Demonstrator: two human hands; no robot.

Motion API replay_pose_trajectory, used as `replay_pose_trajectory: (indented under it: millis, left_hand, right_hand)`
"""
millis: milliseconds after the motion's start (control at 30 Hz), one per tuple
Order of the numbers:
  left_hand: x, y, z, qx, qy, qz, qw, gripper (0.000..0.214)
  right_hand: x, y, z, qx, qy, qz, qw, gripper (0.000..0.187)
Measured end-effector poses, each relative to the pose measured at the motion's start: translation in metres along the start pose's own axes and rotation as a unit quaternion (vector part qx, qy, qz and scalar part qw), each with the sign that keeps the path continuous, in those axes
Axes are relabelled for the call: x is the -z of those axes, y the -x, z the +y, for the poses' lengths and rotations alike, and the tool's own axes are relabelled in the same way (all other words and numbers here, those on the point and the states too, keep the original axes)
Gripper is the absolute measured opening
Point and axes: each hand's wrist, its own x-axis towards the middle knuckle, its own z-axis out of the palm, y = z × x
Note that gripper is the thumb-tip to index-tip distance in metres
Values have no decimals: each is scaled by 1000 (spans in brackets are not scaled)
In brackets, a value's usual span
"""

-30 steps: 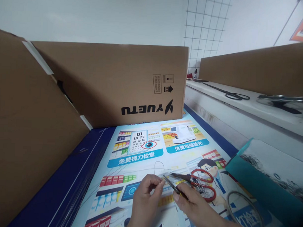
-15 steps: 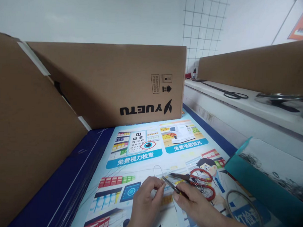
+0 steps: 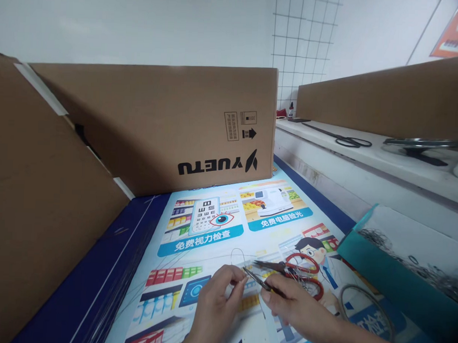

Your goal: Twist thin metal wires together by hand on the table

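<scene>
My left hand pinches a thin wire that loops up from its fingertips over the printed poster. Close beside it, my right hand grips small dark pliers, their tip pointing left at the pinched wire. Both hands rest low on the poster, almost touching. Red-handled scissors lie on the poster just behind my right hand.
A large brown "YUETU" carton stands behind the poster, another carton at the left. A teal tray with several small wire pieces sits at the right. A white ledge carries black scissors. A wire ring lies near the tray.
The view has drifted slightly; both hands stay together at the wire, with barely any movement.
</scene>
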Motion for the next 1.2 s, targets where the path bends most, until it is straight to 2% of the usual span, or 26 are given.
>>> replay_pose_trajectory:
  millis: [200,367,467,600,900,1200]
  left_hand:
    - [4,-2,2,-7,-1,-37,999,12]
    - [6,-3,2,-39,-10,-58,998,15]
    - [7,-2,-1,-64,-25,-63,996,15]
    - [8,0,-3,-81,-41,-71,993,16]
    - [10,-3,-3,-98,-67,-93,989,19]
    - [10,-2,-4,-101,-57,-106,988,19]
  right_hand:
    - [0,-3,5,24,10,16,1000,20]
    - [0,-4,6,19,9,22,1000,18]
    - [1,-3,4,25,-13,7,1000,19]
    - [4,-1,0,-10,-44,-17,999,19]
    - [4,0,-2,-8,-41,-7,999,20]
    - [0,-2,8,0,-42,-10,999,20]
